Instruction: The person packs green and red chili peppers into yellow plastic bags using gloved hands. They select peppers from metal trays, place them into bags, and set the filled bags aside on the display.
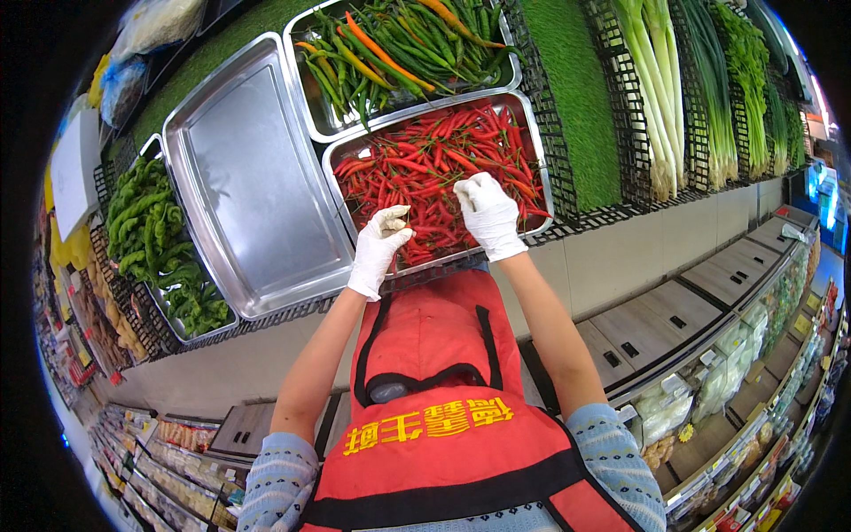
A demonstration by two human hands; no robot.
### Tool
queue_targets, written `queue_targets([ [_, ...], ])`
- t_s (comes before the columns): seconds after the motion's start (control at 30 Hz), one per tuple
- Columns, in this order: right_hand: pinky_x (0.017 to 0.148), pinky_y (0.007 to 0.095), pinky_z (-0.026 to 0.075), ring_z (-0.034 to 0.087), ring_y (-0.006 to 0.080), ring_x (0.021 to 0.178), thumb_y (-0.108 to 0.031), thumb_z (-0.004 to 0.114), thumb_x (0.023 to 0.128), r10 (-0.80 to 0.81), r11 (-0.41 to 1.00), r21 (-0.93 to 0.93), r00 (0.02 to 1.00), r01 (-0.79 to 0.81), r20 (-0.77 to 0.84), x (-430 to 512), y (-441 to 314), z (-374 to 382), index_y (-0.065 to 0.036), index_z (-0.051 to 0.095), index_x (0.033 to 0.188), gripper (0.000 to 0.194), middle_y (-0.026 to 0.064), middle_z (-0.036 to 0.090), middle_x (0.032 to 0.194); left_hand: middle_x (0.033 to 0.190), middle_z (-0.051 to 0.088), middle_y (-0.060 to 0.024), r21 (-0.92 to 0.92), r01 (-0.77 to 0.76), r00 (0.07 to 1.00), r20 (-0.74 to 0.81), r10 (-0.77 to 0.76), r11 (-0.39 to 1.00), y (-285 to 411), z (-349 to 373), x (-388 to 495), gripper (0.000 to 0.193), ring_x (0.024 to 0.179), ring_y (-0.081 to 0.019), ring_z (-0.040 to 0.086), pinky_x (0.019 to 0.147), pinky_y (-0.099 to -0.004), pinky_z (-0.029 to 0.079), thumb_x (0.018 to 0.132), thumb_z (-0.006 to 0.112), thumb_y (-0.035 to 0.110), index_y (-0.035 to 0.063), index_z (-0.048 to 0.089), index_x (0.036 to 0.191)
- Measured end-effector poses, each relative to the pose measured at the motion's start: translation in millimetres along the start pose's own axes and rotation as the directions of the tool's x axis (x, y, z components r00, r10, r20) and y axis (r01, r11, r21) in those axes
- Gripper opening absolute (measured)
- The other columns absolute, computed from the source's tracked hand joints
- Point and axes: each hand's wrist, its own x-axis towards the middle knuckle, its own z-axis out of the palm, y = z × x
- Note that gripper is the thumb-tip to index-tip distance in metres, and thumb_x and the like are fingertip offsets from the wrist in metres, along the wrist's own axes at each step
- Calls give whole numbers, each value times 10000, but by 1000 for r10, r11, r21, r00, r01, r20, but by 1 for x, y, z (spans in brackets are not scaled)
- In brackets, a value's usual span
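Red chili peppers (425,166) with green stems fill a shallow stainless steel tray (546,174) in front of me. Both my hands wear thin white gloves. My left hand (380,251) is over the tray's near left part, its thumb and forefinger curved with a gap between their tips. Further right, my right hand (488,214) reaches onto the peppers with its fingers curled. Its fingertips are bent down among the stems, so whether it pinches a pepper is hidden.
Left of the peppers lies a bare steel tray (256,173). Green chilies (399,53) fill a tray behind; wrinkled green peppers (149,226) sit far left. Black plastic grating (565,199) edges the display. Leeks (651,100) stand right. My red apron (432,459) is below.
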Motion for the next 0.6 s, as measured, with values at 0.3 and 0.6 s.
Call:
queue_targets([
  [0.3, 676, 385, 520, 555, 268, 899, -122, 736, 752, 69, 983, -181, 978, -32, 198, -4, -6, 19, -141, 636, 933, 208, 63, 514, 925, 1228, 605, -93, -362, 154, 986, 115, -120, 919, 25, -3, -8, 522, 1059, -179, 620, 949, -334, 493, 922, 610, 6, 111, 485, 1417],
  [0.6, 719, 298, 487, 597, 154, 790, -105, 653, 898, 262, 904, 330, 962, -273, 79, -5, -46, -16, -94, 671, 1095, 197, 53, 602, 949, 1051, 629, -22, -405, 154, 988, 61, -141, 901, 28, -8, -4, 440, 966, -111, 613, 859, -285, 483, 893, 678, 54, 94, 565, 1316],
])
